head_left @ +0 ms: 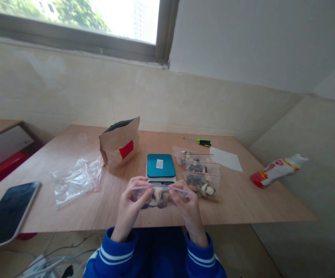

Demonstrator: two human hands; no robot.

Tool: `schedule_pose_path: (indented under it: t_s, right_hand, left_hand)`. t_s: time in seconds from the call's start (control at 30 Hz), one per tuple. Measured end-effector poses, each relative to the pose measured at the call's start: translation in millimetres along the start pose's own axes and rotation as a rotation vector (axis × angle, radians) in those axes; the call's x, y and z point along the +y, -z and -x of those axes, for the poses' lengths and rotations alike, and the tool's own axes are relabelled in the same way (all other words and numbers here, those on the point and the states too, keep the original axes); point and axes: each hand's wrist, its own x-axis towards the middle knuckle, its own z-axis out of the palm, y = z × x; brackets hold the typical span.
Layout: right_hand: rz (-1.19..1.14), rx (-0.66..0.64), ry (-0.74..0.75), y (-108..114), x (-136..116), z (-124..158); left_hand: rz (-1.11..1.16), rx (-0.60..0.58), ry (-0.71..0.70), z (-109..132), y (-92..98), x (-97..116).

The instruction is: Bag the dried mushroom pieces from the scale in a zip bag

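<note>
Between my two hands is a clear zip bag (159, 197) with brown and pale pieces inside that look like dried mushrooms. My left hand (133, 200) pinches the bag's top edge at its left side. At the right side, my right hand (187, 204) grips the same edge with thumb and fingers. Just beyond the bag lies a kitchen scale (153, 172) with a blue top and a white label; its display is partly hidden by the bag. Several filled zip bags (203, 187) of similar pieces lie in a row to the right of the scale.
A brown paper pouch (118, 148) stands open behind left, near empty clear bags (75, 181). A phone (9, 212) lies at far left. Screwdrivers (203, 142), white paper (227, 158) and a white-and-red bottle (279, 170) are on the right. The table's front edge (228, 224) is close.
</note>
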Motion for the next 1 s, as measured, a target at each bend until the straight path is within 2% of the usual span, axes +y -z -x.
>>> schedule_pose_path:
  t_s: [0.1,0.47,0.77,0.87,1.0]
  right_hand:
    - [-0.008,-0.022,0.002,1.2,0.3,-0.1]
    - [0.032,0.032,0.027,-1.0,-0.5,-0.4]
    - [0.017,0.099,0.026,-5.1,0.3,2.0]
    - [-0.003,0.077,0.012,-5.7,0.6,2.6]
    - [-0.053,-0.023,-0.052,-1.8,2.1,3.0]
  left_hand:
    - [0.007,-0.012,0.016,-0.5,0.7,-1.8]
    - [0.064,-0.044,0.036,1.9,0.1,1.7]
    - [0.018,-0.003,0.077,5.4,-0.3,6.1]
    - [0.014,-0.003,0.076,6.3,1.2,4.5]
    - [0.015,-0.029,0.057,6.3,3.0,5.7]
